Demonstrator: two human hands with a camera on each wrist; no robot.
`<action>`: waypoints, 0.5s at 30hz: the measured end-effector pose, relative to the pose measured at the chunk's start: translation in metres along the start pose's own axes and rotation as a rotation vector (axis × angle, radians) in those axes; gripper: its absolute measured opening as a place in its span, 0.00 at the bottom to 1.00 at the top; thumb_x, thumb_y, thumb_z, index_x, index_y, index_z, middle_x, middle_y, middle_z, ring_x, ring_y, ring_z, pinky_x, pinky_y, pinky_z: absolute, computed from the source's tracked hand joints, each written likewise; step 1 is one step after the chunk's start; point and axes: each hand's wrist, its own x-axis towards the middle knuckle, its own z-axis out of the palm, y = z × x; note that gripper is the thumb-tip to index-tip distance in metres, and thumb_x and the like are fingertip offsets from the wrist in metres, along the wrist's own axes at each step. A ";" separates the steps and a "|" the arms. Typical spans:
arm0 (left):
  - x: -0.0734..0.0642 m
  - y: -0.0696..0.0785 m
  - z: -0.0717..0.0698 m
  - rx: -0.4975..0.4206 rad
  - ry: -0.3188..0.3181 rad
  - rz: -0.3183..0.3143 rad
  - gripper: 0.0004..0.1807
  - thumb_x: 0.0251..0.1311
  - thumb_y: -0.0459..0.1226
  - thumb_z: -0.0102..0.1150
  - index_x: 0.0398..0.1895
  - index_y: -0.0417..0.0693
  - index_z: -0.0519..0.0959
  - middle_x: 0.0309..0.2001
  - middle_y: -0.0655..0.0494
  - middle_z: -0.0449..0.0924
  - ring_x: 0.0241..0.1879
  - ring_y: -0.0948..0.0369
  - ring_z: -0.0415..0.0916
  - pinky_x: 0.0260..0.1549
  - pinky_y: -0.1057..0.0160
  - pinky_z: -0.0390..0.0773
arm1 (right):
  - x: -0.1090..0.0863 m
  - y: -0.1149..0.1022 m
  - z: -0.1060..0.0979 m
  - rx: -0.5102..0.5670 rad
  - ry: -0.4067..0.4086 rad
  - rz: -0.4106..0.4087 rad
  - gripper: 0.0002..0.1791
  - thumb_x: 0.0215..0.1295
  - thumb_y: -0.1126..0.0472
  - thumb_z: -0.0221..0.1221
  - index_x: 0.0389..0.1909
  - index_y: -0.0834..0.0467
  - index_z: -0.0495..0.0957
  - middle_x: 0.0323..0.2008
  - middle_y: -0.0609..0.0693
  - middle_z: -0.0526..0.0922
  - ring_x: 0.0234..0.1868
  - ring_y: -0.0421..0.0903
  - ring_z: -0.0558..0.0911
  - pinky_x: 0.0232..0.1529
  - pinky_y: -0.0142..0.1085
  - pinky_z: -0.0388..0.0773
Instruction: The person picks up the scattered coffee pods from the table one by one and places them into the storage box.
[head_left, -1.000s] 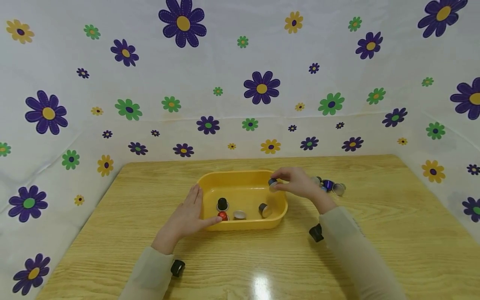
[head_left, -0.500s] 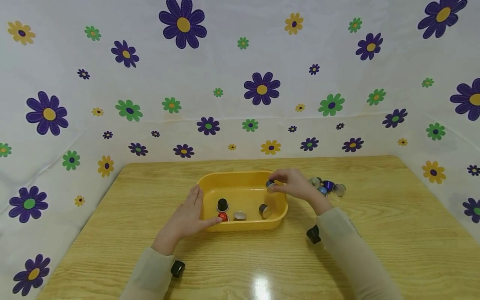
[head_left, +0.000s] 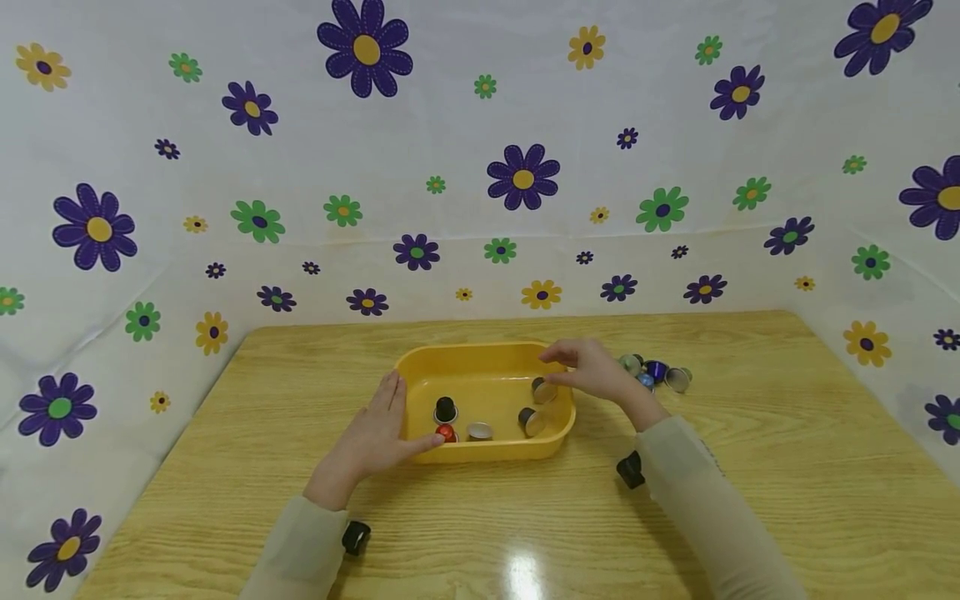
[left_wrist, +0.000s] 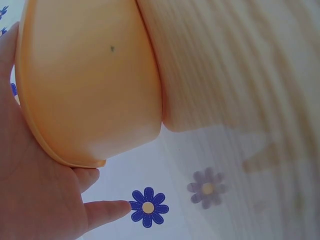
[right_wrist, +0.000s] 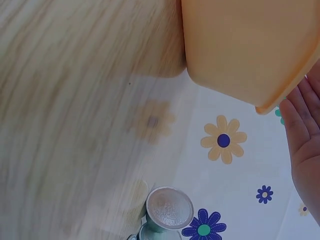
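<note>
A yellow plastic tub [head_left: 480, 451] stands on the table with several coffee capsules in it. My left hand [head_left: 366, 437] rests on its left end, fingers straight along the rim and thumb across the front rim near a red capsule [head_left: 446, 432]. Over the tub's right end, my right hand [head_left: 596, 372] has thumb and fingers parted, holding nothing. Just below those fingertips a dark capsule with a pale lid [head_left: 543, 390] lies on its side in the tub. Another dark capsule [head_left: 530, 422] lies nearer the front, a black capsule [head_left: 446, 408] stands upright, and a pale-lidded one [head_left: 480, 431] sits at the front wall.
To the right of the tub, a small group of capsules lies on the wooden table [head_left: 757, 467], among them a purple one [head_left: 656, 371], a blue one [head_left: 645, 382] and a pale green one [head_left: 630, 364]. A white flowered cloth [head_left: 300, 125] hangs behind and at both sides.
The dark capsule that my right thumb and fingers pinched has been let go and has dropped into the tub's right end. My left hand has stayed in place.
</note>
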 end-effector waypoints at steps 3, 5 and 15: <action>0.000 0.000 0.000 0.000 -0.001 0.000 0.60 0.46 0.69 0.43 0.65 0.29 0.40 0.67 0.38 0.32 0.66 0.47 0.32 0.55 0.42 0.52 | -0.002 0.001 -0.002 0.007 0.000 0.001 0.17 0.55 0.66 0.59 0.46 0.70 0.74 0.46 0.63 0.75 0.52 0.55 0.72 0.54 0.44 0.64; 0.000 0.001 0.000 -0.001 -0.002 -0.001 0.60 0.46 0.69 0.43 0.65 0.29 0.40 0.67 0.38 0.32 0.66 0.47 0.32 0.55 0.42 0.52 | -0.004 0.002 -0.003 0.010 0.003 0.008 0.18 0.55 0.66 0.59 0.46 0.70 0.73 0.46 0.64 0.75 0.52 0.56 0.71 0.54 0.44 0.64; 0.000 0.000 0.000 -0.007 0.002 0.002 0.60 0.46 0.70 0.43 0.65 0.29 0.40 0.67 0.38 0.32 0.66 0.47 0.32 0.55 0.42 0.51 | -0.017 0.004 -0.015 -0.039 0.028 0.065 0.17 0.55 0.63 0.60 0.46 0.66 0.75 0.46 0.59 0.76 0.53 0.55 0.71 0.54 0.45 0.64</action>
